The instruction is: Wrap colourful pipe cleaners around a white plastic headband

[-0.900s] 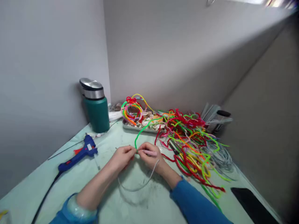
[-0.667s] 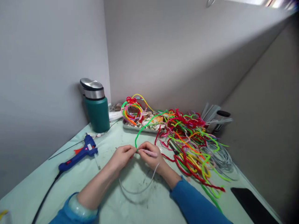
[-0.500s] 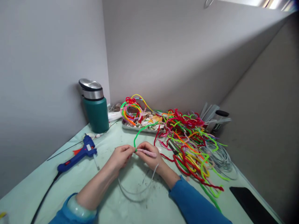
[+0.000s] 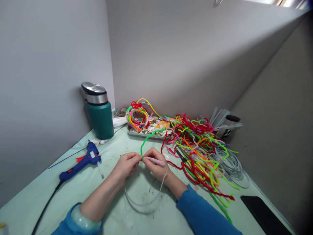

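Fingertips of my left hand (image 4: 127, 164) and my right hand (image 4: 154, 162) meet in front of me, both closed in a pinch. Between them rises a green pipe cleaner (image 4: 146, 140), its far end arching up and right toward the metal tray. A pink fuzzy wrapped piece (image 4: 156, 161) lies along my right fingers. Below my hands curves a thin whitish wire loop (image 4: 143, 204); its free end stands near my right wrist. How wire, pink wrap and green strand join is hidden by my fingers.
At left lies a blue glue gun (image 4: 83, 162) near a green bottle (image 4: 99, 119). A metal tray (image 4: 146, 134) holds shells and buttons beneath colourful wrapped rings (image 4: 137, 117). To the right are tangled pipe cleaners (image 4: 195, 130), scissors (image 4: 202, 169), coiled grey wire (image 4: 230, 166) and a black phone (image 4: 264, 212).
Almost nothing differs. My hands keep the same pinch, and the view has shifted very slightly.
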Available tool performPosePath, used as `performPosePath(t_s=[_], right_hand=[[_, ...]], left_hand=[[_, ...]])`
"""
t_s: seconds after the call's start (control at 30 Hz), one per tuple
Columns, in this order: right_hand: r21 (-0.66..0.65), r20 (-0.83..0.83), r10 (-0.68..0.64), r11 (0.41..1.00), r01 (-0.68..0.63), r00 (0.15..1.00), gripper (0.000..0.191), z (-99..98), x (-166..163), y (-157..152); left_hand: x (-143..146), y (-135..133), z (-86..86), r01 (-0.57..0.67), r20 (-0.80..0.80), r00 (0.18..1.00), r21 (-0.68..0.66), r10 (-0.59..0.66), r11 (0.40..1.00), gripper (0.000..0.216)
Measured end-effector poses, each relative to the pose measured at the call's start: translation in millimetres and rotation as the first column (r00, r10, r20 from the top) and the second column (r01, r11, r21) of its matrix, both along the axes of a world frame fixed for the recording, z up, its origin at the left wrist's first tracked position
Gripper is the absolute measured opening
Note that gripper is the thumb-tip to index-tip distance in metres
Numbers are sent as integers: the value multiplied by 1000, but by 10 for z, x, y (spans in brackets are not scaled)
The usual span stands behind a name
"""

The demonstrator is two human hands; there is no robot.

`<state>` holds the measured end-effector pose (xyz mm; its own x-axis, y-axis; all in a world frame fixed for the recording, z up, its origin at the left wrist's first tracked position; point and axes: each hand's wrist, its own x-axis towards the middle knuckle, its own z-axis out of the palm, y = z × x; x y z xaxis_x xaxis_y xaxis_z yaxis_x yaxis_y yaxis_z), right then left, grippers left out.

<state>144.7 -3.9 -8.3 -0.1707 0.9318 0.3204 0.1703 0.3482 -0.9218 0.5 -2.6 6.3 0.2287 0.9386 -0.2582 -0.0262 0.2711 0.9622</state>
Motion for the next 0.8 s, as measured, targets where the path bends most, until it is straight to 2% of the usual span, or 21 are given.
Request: performPosePath(t_s=[0.2,0.33,0.47,0.6,0.8], right_hand=[[30,-4,7,1000,-7,1000,11,8,-8,-15],[15,5,-37,999,37,999,12,-36,-4,7],[12,-6,-66,998,66,998,13,-87,-1,38],[-6,-32,-60,998,59,998,14,-101,1,51],[-85,-99,-75,994,66,992,14,-86,14,65]], left_hand=[[-18,20,-26,57,85,995,-28,-54,998,31],[8,25,-33,-13,-2,1000,-19,13,1000,25],[32,39,-60,-66,-127,988,172,89,983,23],[40,36,-78,-70,-221,959,421,177,904,19],[49,-28,-33,-14,-311,921,574,233,819,16]])
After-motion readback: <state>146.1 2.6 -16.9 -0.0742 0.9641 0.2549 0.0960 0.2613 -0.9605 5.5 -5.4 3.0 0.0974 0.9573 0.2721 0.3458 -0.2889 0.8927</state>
